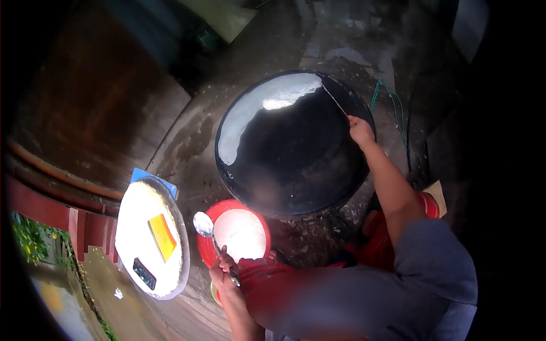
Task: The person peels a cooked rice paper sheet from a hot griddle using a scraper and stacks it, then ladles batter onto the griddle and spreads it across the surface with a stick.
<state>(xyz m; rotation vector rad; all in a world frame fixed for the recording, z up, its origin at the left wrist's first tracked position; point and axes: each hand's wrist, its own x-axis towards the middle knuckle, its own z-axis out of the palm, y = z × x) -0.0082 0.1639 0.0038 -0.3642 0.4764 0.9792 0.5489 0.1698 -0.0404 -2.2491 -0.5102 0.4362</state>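
Note:
My left hand is closed around the handle of a metal ladle. The ladle's bowl is smeared white and hovers over the rim of a red tub that holds white batter. My right hand reaches across the far right of a large round black griddle, gripping a thin stick. The stick's far end touches white batter spread in a curved band along the griddle's far and left side. A thicker white patch lies on the band's inner edge.
Left of the tub is a round pale stack, bearing a yellow-orange rectangular item and a dark phone. A blue piece shows beneath its far edge. Green cord lies right of the griddle.

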